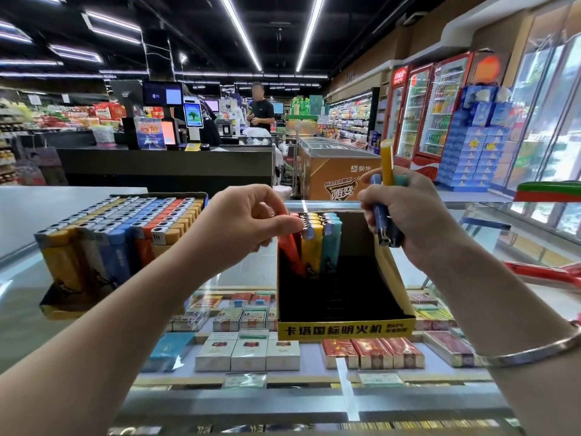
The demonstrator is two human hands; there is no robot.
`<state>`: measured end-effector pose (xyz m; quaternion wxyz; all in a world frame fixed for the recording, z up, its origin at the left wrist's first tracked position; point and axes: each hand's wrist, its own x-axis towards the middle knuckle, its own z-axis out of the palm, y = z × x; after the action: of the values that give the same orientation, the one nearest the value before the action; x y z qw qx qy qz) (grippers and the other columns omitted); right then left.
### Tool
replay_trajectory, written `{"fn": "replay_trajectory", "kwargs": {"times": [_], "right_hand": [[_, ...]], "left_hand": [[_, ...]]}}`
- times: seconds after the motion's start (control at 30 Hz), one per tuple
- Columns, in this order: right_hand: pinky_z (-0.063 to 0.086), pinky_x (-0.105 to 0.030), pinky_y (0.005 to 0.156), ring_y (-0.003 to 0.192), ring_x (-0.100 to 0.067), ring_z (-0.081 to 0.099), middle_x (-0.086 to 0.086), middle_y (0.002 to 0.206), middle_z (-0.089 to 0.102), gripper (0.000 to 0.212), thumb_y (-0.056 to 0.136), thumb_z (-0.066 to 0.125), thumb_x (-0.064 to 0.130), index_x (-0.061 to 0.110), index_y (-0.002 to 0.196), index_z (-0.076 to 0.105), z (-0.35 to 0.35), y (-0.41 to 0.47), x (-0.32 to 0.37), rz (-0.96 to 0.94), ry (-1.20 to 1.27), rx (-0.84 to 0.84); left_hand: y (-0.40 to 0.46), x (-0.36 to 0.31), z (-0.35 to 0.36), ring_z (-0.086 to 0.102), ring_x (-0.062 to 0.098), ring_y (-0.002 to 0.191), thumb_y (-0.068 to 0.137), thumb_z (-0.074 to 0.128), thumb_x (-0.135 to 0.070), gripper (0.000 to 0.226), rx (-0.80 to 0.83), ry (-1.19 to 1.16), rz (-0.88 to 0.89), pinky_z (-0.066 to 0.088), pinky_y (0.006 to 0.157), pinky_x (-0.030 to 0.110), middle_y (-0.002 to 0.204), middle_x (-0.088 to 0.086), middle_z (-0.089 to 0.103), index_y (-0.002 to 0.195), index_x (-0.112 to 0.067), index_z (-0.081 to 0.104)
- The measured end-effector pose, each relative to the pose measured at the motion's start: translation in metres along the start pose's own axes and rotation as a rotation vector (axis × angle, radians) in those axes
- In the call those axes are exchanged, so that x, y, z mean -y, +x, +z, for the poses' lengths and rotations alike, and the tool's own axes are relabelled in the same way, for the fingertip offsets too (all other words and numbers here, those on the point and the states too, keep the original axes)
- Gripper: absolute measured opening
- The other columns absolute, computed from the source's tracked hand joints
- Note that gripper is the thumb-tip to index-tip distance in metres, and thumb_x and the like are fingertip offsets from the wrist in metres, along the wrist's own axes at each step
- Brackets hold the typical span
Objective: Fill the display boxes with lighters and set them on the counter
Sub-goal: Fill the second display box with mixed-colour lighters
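While my left hand (251, 221) pinches an orange lighter (290, 250) into the half-empty display box (342, 328) on the glass surface (94, 309), my right hand (405, 221) grips spare lighters (382, 212). Tilted entry may topple the standing row (320, 240); a loose grip may drop spares.

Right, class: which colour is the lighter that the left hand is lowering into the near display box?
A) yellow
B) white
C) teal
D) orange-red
D: the left hand pinches an orange-red lighter, tilted, going into the display box beside upright yellow and teal ones.
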<state>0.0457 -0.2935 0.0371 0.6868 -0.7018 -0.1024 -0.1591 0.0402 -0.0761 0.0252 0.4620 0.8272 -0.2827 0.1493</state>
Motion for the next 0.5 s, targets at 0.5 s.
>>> {"fn": "replay_trajectory", "kwargs": {"times": [0.5], "right_hand": [[0.042,-0.029,0.052,0.055,-0.018,0.046,-0.007,0.067,0.047,0.019,0.081,0.056,-0.006,0.012,0.078,0.053,-0.002,0.005,-0.007,-0.016,-0.033,-0.213]], "left_hand": [[-0.001,-0.005,0.013,0.062,0.01,0.058,0.076,0.049,-0.055,0.049,-0.261,0.496,0.367,0.056,0.054,0.031,0.069,-0.002,0.066,0.083,-0.01,0.067]]}}
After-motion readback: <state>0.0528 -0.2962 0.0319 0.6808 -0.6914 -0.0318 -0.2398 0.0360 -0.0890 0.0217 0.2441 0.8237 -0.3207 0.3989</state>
